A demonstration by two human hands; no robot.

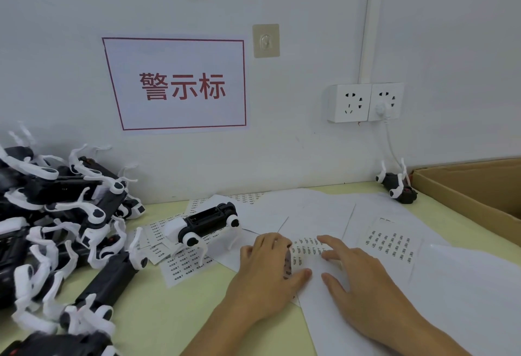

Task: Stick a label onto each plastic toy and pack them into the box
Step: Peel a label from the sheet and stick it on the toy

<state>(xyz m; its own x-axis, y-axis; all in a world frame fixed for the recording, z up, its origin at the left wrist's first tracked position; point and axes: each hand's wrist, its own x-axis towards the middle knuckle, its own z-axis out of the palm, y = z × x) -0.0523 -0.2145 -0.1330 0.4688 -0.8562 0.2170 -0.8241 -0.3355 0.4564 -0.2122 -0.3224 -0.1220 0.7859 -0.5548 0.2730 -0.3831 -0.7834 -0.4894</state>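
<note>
Both hands were laid on a label sheet [306, 250] in the lower middle of the frame. The left hand [266, 274] was spread flat, fingers straight, pressing the sheet's left edge. The right hand [352, 274] rested on the sheet's right side with fingers relaxed and extended, grasping nothing.

A second label sheet [390, 244] was seen just right of the hands, among loose white papers [310, 209] scattered over the pale green table [169, 307].

Left of the hands, one black-and-white toy dog [203, 224] was stood upright on further label sheets. A pile of toy dogs [56, 214] filled the left edge. A single toy dog [396, 183] lay at the wall, beside the cardboard box [462, 194] at the right edge.

On the wall, a red-bordered sign [180, 84] and a double socket [365, 102] were mounted.
</note>
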